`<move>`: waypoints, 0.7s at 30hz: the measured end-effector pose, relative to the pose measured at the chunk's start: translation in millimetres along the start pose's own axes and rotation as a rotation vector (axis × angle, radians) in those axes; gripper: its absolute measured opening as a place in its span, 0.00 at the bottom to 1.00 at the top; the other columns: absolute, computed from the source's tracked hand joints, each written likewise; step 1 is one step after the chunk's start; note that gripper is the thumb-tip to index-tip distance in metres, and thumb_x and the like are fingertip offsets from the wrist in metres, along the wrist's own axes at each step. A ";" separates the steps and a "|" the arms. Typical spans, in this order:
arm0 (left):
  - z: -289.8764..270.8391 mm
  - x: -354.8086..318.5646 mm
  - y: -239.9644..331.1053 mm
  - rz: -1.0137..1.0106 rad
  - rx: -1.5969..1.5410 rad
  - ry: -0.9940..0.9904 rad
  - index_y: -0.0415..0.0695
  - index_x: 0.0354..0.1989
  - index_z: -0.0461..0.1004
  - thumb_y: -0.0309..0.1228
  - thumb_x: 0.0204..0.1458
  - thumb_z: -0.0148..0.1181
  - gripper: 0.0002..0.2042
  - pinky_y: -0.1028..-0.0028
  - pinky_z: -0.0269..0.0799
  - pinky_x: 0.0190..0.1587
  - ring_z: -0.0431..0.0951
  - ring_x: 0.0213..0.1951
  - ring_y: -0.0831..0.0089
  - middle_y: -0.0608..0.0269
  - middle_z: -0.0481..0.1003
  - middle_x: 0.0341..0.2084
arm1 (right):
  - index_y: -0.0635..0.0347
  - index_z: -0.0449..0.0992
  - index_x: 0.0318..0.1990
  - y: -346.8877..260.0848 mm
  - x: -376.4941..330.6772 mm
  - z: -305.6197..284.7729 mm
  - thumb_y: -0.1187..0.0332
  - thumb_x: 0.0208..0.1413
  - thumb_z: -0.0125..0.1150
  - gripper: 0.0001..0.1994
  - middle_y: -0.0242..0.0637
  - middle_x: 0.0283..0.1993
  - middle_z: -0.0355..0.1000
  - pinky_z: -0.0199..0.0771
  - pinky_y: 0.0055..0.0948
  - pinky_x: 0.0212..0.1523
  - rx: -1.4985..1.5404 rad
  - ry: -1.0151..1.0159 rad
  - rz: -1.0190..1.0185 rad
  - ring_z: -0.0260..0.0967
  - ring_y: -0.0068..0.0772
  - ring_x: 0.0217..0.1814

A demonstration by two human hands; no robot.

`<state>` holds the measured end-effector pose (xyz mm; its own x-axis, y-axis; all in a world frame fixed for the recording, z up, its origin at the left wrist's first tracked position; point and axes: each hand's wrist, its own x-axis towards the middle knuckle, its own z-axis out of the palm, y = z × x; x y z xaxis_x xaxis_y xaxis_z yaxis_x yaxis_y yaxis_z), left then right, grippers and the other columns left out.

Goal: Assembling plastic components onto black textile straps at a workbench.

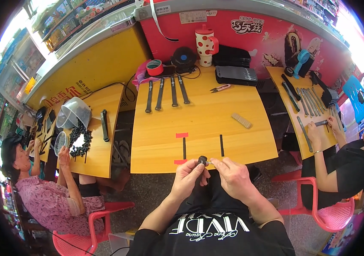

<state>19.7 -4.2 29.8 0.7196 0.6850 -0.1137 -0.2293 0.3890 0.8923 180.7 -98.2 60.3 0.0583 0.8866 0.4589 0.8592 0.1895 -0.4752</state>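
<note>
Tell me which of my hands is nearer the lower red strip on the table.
Left. Your left hand is just below the lower red strip in the picture; your right hand is farther off, to its lower right.

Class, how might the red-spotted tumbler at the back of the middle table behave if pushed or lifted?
The tumbler would probably tip if pushed near the top, since it stands tall and narrows toward its base. Its side handle likely gives a secure grip for lifting. Its weight is uncertain, as the lid and spotted wall hide any contents.
</note>
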 end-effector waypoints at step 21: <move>-3.0 -4.6 2.2 0.177 0.470 0.068 0.39 0.36 0.77 0.27 0.60 0.56 0.06 0.85 0.59 0.19 0.66 0.17 0.87 0.71 0.72 0.18 | 0.73 0.75 0.44 -2.8 -1.1 9.3 0.73 0.46 0.57 0.17 0.38 0.26 0.67 0.71 0.25 0.22 -0.411 0.037 -0.232 0.69 0.31 0.22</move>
<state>13.9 -4.7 31.0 0.6484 0.7601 0.0428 -0.0126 -0.0456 0.9989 173.6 -95.8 54.1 -0.1474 0.8232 0.5482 0.9812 0.1915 -0.0238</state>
